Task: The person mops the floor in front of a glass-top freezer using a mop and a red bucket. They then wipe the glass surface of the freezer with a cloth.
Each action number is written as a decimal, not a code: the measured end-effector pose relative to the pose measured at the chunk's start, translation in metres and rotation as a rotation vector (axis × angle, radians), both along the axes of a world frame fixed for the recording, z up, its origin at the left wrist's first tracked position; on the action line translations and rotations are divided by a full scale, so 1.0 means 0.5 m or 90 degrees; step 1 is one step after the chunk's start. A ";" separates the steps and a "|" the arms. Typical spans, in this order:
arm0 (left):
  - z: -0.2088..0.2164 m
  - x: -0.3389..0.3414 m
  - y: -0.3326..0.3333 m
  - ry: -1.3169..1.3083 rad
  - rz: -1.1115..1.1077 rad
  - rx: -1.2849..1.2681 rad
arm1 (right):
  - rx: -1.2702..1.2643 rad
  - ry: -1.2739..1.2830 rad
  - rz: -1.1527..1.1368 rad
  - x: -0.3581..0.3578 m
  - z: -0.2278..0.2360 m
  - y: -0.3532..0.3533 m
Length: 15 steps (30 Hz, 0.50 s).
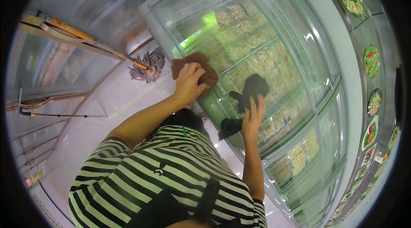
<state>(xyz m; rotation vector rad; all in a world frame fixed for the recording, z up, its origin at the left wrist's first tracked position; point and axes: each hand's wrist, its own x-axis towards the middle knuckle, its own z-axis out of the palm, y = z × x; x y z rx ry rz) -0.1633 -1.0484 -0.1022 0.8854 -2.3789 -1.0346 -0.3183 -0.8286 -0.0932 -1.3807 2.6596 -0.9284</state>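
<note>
My left hand [189, 84] presses a brown cloth [206, 62] against the near-left rim of a glass-topped display freezer [160, 11], its fingers bent over the cloth. Farther right, my right hand [253, 119] rests at the curved glass, fingers stretched out. A dark, soft-edged shape [256, 86] lies just beyond those fingertips; whether it is a cloth or a reflection I cannot tell. A black piece [230, 128] juts from the freezer's near edge beside my right wrist. Under the glass are bagged foods [274, 56] in wire-divided sections.
A mop [147, 66] with a grey string head and orange handle leans at the left against glass-fronted cabinets [98, 5]. Below it, a thin black-handled pole [55, 115] stands by the doors. Food pictures [371, 61] line the panel at the right.
</note>
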 end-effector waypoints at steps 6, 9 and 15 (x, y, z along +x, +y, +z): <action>-0.005 -0.027 0.004 0.071 0.126 -0.162 | -0.026 -0.096 0.297 -0.072 -0.021 -0.170; -0.027 -0.024 -0.019 0.062 0.121 -0.181 | -0.058 -0.108 0.386 -0.078 -0.043 -0.248; -0.036 -0.024 -0.013 0.075 0.135 -0.201 | -0.134 -0.135 0.392 -0.066 -0.059 -0.319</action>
